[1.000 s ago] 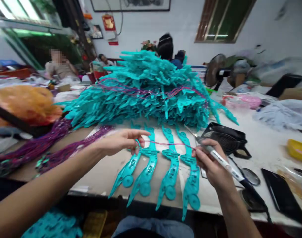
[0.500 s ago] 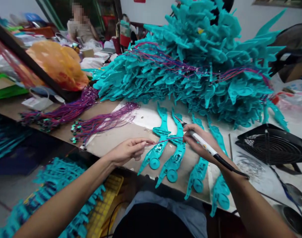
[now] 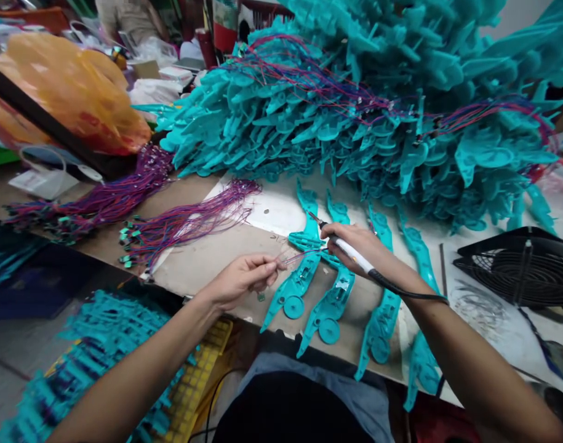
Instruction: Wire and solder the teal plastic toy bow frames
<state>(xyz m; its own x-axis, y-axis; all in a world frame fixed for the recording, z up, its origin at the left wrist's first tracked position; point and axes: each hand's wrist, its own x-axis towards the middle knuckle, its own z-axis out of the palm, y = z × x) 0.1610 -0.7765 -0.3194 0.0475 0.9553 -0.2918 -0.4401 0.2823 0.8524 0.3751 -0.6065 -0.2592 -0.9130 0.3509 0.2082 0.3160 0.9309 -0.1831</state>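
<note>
My left hand (image 3: 247, 280) pinches thin red and purple wires (image 3: 303, 253) between thumb and fingertips. These wires stretch across to my right hand (image 3: 357, 246), whose fingers are wrapped round a soldering iron (image 3: 352, 253) with a white handle and black cord. The iron's tip points up and left, over the upper part of the leftmost teal plastic piece (image 3: 294, 280). Beside that lie a second teal piece (image 3: 334, 294), a third (image 3: 383, 311) under my right forearm, and a fourth (image 3: 422, 360) partly hidden by it. Whether the wire ends touch my right fingers is too small to tell.
A big heap of teal pieces (image 3: 272, 123) fills the table's back. Wire bundles (image 3: 193, 224) lie left, near an orange bag (image 3: 69, 92). A black fan (image 3: 516, 271) stands right. Below the table edge is a yellow crate (image 3: 195, 394) by more teal parts. A person (image 3: 128, 21) sits behind.
The camera view has shifted closer and lower. My right hand and the soldering iron have moved left, nearer my left hand, and the iron's tip is now by the leftmost teal piece.
</note>
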